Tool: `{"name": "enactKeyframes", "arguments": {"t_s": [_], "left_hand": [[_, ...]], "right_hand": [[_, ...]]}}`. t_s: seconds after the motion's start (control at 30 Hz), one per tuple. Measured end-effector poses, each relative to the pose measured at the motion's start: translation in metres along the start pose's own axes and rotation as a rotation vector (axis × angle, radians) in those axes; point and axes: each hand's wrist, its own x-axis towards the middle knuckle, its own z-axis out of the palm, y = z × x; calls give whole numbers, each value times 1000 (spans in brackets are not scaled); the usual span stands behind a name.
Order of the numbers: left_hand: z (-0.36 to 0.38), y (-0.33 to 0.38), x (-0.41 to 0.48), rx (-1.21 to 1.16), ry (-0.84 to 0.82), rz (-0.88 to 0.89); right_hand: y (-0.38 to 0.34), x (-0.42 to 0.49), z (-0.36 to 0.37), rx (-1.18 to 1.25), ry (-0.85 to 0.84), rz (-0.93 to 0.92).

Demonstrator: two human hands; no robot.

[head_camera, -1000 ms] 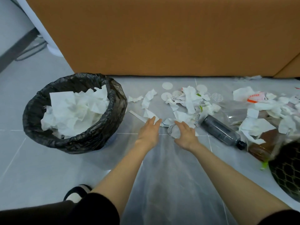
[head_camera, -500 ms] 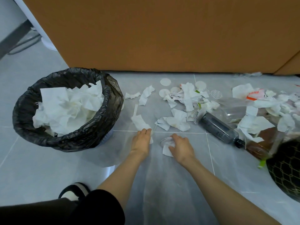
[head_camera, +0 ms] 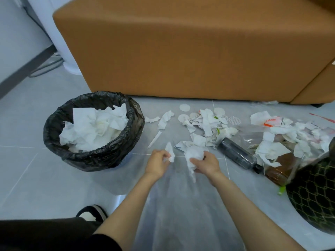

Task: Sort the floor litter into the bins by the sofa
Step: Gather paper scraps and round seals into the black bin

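My left hand [head_camera: 157,160] pinches a small white paper scrap [head_camera: 170,151] just above the floor. My right hand [head_camera: 205,163] grips a crumpled white tissue wad [head_camera: 193,155] with a strip hanging down. Left of both hands stands a black-bagged bin [head_camera: 54,127], filled with white tissue paper [head_camera: 94,125]. White scraps and round pads [head_camera: 204,120] litter the grey floor in front of the brown sofa [head_camera: 190,51]. A dark plastic bottle [head_camera: 239,154] lies to the right of my right hand.
A second bin with a dark wire-patterned wall [head_camera: 315,198] sits at the right edge. A brown bottle [head_camera: 279,171] and clear plastic bags under paper [head_camera: 282,136] lie beside it. A clear plastic sheet [head_camera: 181,205] covers the floor under my arms. A slipper [head_camera: 92,212] shows lower left.
Both hands pulled back from the scraps and lifted off the floor, the left now pinching a small scrap and the right gripping a tissue wad. The camera tilted up, showing more sofa.
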Motion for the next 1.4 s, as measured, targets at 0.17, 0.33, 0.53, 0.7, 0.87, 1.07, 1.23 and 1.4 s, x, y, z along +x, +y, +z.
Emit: {"name": "enactKeyframes", "arguments": {"t_s": [0.17, 0.33, 0.53, 0.7, 0.87, 1.07, 1.23, 1.4], "left_hand": [[-63, 48, -1, -181, 167, 97], [-128, 73, -14, -269, 374, 202], [-196, 43, -28, -112, 611, 156], [-234, 1, -37, 145, 727, 4], [-248, -24, -34, 285, 577, -102], [-239, -31, -34, 216, 609, -108], [-232, -13, -30, 120, 764, 61], [-204, -10, -11, 391, 322, 61]], "right_hand": [[-78, -21, -3, 296, -42, -132], [-146, -47, 24, 373, -168, -238], [-186, -68, 85, 269, -334, -291], [-204, -73, 133, 239, -371, -258], [-218, -71, 166, 312, -517, -152], [-204, -65, 173, -90, -374, -401], [-175, -53, 157, -312, -152, -646], [-147, -54, 149, -560, -219, -741]]}}
